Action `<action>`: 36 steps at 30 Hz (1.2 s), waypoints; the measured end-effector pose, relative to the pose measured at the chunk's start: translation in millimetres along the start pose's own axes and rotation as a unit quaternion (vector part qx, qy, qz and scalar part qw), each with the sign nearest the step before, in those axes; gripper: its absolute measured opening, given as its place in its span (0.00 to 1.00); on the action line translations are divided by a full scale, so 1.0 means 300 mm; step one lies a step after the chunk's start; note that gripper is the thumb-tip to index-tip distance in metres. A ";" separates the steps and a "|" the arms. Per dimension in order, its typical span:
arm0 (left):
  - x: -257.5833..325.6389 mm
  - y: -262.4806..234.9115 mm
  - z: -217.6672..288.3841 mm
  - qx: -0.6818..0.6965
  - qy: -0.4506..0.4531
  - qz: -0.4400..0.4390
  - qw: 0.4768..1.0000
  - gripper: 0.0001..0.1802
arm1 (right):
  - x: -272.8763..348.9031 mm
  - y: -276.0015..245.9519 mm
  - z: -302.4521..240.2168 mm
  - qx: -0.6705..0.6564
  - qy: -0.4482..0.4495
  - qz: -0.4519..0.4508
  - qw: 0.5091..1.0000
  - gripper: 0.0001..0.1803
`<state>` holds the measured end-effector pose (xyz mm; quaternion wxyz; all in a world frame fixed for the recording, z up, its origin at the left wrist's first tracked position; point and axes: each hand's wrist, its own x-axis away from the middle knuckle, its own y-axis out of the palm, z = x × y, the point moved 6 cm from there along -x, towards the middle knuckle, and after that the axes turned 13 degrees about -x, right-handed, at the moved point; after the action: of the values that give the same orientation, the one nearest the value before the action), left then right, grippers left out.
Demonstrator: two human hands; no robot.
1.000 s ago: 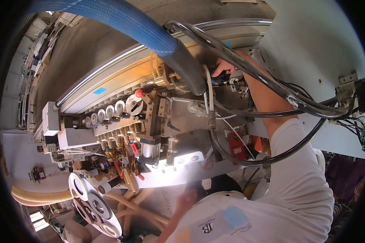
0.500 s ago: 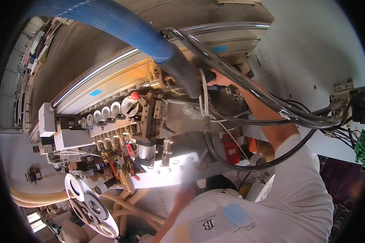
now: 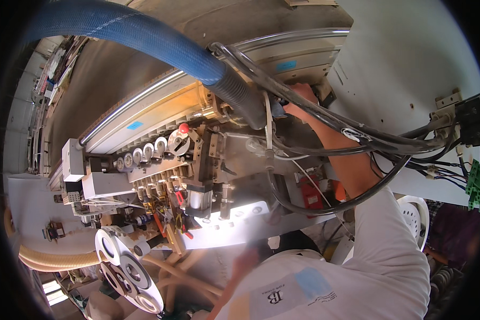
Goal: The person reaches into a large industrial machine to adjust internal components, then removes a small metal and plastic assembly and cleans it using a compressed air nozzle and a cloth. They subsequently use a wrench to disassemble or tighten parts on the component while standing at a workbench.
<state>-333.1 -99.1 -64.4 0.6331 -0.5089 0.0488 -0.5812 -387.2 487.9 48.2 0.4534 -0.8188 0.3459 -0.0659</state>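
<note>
My right arm reaches forward under black hoses point(image 3: 325, 114) into the machine. At its end my right hand point(image 3: 304, 95) is closed, partly covered by the hoses. Against its fingers shows a small dark blue-grey thing point(image 3: 278, 109), too hidden to name. Just left of it the blue sleeved duct point(image 3: 160, 42) ends in a ribbed grey hose point(image 3: 240, 98). Low in front of my body, my left hand point(image 3: 246, 260) is hazy and smeared, so its fingers cannot be read. It is nearest to the machine's white front panel point(image 3: 234, 216).
Left of the duct stand a row of round dials point(image 3: 148, 150), a red knob point(image 3: 184, 128) and a metal cylinder point(image 3: 199, 201). Red-handled tools point(image 3: 180, 198) lie below. A white plate with round holes point(image 3: 128, 272) juts out at lower left. Green connectors point(image 3: 474, 186) hang at right.
The view has shifted slightly, moving the machine's left part rightward. My right hand has turned, with its back showing more, and has moved a little to the right of the duct's end.
</note>
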 end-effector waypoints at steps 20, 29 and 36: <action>-0.025 -0.061 0.052 0.146 -0.012 -0.022 0.989 0.12 | -0.048 0.086 0.143 -0.067 -0.061 -0.130 0.987 0.27; 0.001 0.181 -0.140 0.387 -0.049 -0.027 0.920 0.15 | -0.036 0.087 0.075 0.058 -0.132 -0.059 0.988 0.20; -0.032 0.145 -0.111 0.297 -0.044 -0.055 0.952 0.15 | 0.030 0.063 0.028 0.084 -0.151 0.131 0.976 0.20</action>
<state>-327.9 -119.6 -115.9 0.7244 -0.3248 -0.1814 -0.5804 -386.5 481.6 26.7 0.5718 -0.7259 0.3715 0.0899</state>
